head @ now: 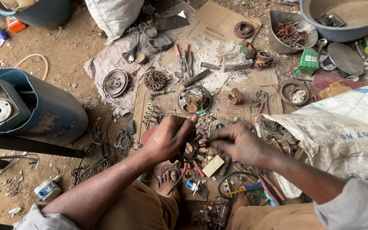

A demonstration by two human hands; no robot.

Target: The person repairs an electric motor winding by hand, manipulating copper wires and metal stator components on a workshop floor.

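Left hand clamps around the motor stator above the cardboard; right hand pinches a winding at its rim. Risk, I'd say: a hard tug snaps the wire, or the stator slips onto the foot.

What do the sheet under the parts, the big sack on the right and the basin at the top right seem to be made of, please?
Sheet: corrugated cardboard, brown and matte, printed and dusted white. Sack: apparently woven plastic, white with blue lettering, crinkled and faintly glossy. Basin: probably plastic, blue-grey with a smooth rolled rim; painted metal cannot be ruled out.
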